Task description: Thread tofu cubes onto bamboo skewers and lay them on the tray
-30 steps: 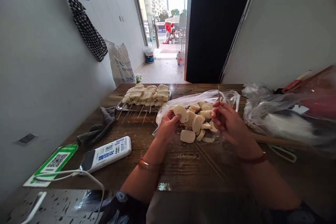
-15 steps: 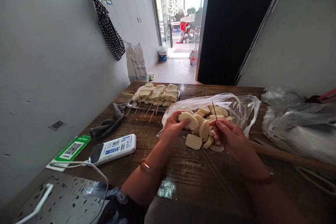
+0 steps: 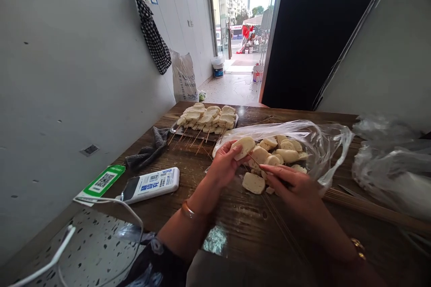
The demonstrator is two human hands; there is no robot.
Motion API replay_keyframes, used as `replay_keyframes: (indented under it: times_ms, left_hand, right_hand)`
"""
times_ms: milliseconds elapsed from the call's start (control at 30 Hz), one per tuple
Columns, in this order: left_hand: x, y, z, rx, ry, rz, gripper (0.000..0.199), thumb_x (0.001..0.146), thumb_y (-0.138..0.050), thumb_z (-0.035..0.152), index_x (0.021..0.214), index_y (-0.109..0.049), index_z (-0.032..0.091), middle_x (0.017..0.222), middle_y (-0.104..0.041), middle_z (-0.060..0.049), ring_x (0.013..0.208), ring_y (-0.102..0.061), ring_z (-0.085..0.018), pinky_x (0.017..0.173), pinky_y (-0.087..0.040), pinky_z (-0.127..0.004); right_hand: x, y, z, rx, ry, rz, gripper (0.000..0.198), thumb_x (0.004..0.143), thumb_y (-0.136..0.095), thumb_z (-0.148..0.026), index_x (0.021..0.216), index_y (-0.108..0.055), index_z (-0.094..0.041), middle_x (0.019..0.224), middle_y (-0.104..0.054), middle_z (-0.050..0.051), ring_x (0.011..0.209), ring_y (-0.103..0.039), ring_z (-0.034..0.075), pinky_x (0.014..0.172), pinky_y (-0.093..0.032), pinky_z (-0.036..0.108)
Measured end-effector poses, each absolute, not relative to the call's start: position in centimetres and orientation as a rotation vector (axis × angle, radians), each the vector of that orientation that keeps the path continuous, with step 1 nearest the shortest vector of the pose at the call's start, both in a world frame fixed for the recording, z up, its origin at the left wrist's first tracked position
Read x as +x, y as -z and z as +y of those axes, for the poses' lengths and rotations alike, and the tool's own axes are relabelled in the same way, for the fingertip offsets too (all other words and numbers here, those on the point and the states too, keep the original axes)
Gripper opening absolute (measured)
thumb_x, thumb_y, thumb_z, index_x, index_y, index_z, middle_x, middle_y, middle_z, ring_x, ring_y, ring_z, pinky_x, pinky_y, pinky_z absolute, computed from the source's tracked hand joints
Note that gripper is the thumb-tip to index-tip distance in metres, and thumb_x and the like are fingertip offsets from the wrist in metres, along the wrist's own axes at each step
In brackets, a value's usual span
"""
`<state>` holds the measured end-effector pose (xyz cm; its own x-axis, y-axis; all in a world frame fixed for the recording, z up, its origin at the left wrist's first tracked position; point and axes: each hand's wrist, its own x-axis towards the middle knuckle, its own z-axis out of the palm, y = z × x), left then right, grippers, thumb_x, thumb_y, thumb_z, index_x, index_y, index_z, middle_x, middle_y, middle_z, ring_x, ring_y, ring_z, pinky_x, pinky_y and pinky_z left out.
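My left hand (image 3: 224, 166) is closed around a pale oval slice of steamed bun (image 3: 245, 147), tilted up between thumb and fingers. In my right hand (image 3: 298, 186) is a thin wooden skewer (image 3: 256, 161), pinched and slanting up to the left. Its tip meets the slice's lower right edge; whether it has gone in I cannot tell. Under and beyond my hands, several loose slices (image 3: 288, 155) lie on an open clear plastic bag (image 3: 341, 141). One slice (image 3: 253, 183) rests on the wood in front, near a few loose skewers (image 3: 281, 219).
Skewered slices (image 3: 212, 116) are piled on a metal tray (image 3: 173, 131) at the back left. A grey cloth (image 3: 148, 150), a white power bank (image 3: 156, 184) and a green QR card (image 3: 104, 181) lie left. Crumpled plastic (image 3: 390, 170) and a skewer bundle (image 3: 373, 208) are right.
My right hand has lowered the skewer from near upright to a slant, bringing its tip to the slice. My left hand has turned the slice more upright. The view has shifted slightly left.
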<state>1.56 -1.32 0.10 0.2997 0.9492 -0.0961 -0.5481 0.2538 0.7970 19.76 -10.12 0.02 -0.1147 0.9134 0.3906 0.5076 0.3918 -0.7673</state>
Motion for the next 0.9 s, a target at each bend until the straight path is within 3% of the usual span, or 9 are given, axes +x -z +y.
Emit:
replay_keyframes:
  times_ms: [133, 333, 433, 567, 900]
  left_hand:
    - [1.42, -0.06, -1.23, 0.699, -1.098, 0.648, 0.035, 0.072, -0.077, 0.023, 0.101, -0.06, 0.013, 0.096, -0.071, -0.01, 0.08, -0.071, -0.021, 0.072, -0.059, -0.03]
    - [1.54, -0.29, -1.34, 0.64, -1.138, 0.619, 0.036, 0.075, -0.074, 0.018, 0.108, -0.06, 0.013, 0.097, -0.072, -0.009, 0.083, -0.072, -0.02, 0.084, -0.058, -0.034]
    - [1.66, -0.27, -1.38, 0.64, -1.137, 0.613, 0.036, 0.074, -0.075, 0.018, 0.107, -0.06, 0.012, 0.097, -0.072, -0.01, 0.083, -0.072, -0.021, 0.084, -0.058, -0.035]
    - [1.72, -0.24, -1.42, 0.634, -1.145, 0.602, 0.036, 0.073, -0.076, 0.017, 0.106, -0.06, 0.012, 0.097, -0.073, -0.009, 0.082, -0.072, -0.021, 0.084, -0.058, -0.036]
    - [1.96, -0.14, -1.64, 0.668, -1.168, 0.576, 0.038, 0.067, -0.081, 0.021, 0.101, -0.065, 0.015, 0.096, -0.073, -0.006, 0.083, -0.072, -0.021, 0.091, -0.055, -0.042]
  right_hand:
    - [19.79, 0.37, -9.96, -1.298, -0.526, -1.8, 0.032, 0.093, -0.051, -0.033, 0.117, -0.071, -0.024, 0.11, -0.074, 0.007, 0.098, -0.069, 0.025, 0.089, -0.053, 0.038]
    - [19.64, 0.17, -9.77, -1.38, -0.547, -1.816, 0.037, 0.093, -0.049, -0.034, 0.122, -0.068, -0.019, 0.08, -0.076, 0.006, 0.081, -0.072, 0.024, 0.081, -0.055, 0.036]
    - [19.57, 0.19, -9.71, -1.394, -0.564, -1.796, 0.038, 0.093, -0.049, -0.034, 0.122, -0.068, -0.019, 0.074, -0.076, 0.005, 0.074, -0.071, 0.023, 0.076, -0.055, 0.036]
    - [19.63, 0.41, -9.66, -1.378, -0.553, -1.797, 0.036, 0.092, -0.05, -0.034, 0.12, -0.069, -0.021, 0.081, -0.077, 0.005, 0.074, -0.072, 0.023, 0.075, -0.056, 0.035]
    - [19.64, 0.65, -9.57, -1.362, -0.553, -1.807, 0.035, 0.093, -0.05, -0.033, 0.12, -0.069, -0.023, 0.109, -0.074, 0.005, 0.094, -0.071, 0.025, 0.084, -0.055, 0.037]
